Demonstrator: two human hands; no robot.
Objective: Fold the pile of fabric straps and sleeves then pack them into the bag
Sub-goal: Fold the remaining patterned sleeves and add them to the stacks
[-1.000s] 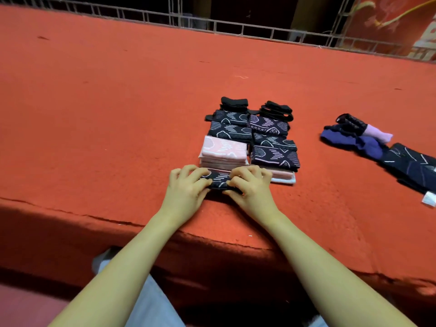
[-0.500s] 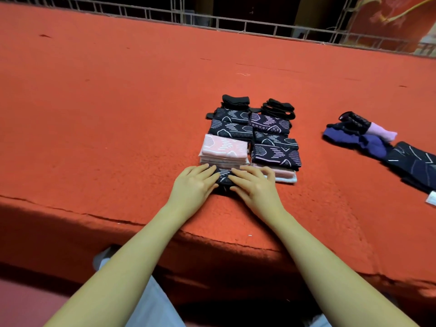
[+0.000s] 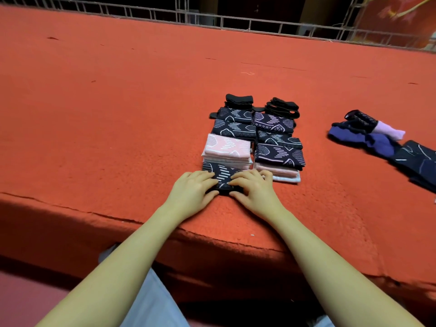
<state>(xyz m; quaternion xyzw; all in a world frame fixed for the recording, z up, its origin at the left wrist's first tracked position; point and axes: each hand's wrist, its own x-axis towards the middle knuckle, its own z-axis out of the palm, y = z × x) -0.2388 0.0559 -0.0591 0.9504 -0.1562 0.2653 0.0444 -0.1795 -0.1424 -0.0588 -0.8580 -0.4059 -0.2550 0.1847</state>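
A folded dark sleeve with white line patterns (image 3: pixel 223 175) lies at the near end of two neat rows of folded pieces. My left hand (image 3: pixel 192 190) and my right hand (image 3: pixel 256 191) hold it from either side, fingers flat on top and thumbs at its near edge. Behind it sits a pink folded stack (image 3: pixel 227 147), then dark patterned folded sleeves (image 3: pixel 279 154). Rolled black straps (image 3: pixel 239 100) close the far end. To the right lies an unfolded heap of blue, lilac and mesh pieces (image 3: pixel 368 140) beside a dark sleeve (image 3: pixel 417 159). I see no bag.
Everything rests on a wide table covered in red felt (image 3: pixel 118 114). Its front edge (image 3: pixel 118 220) runs just below my wrists. A metal railing (image 3: pixel 212 20) borders the far side. My light trousers (image 3: pixel 151 303) show under the table edge.
My hands slid the dark sleeve forward against the pink stack. My fingers went from curled to flat on top of it.
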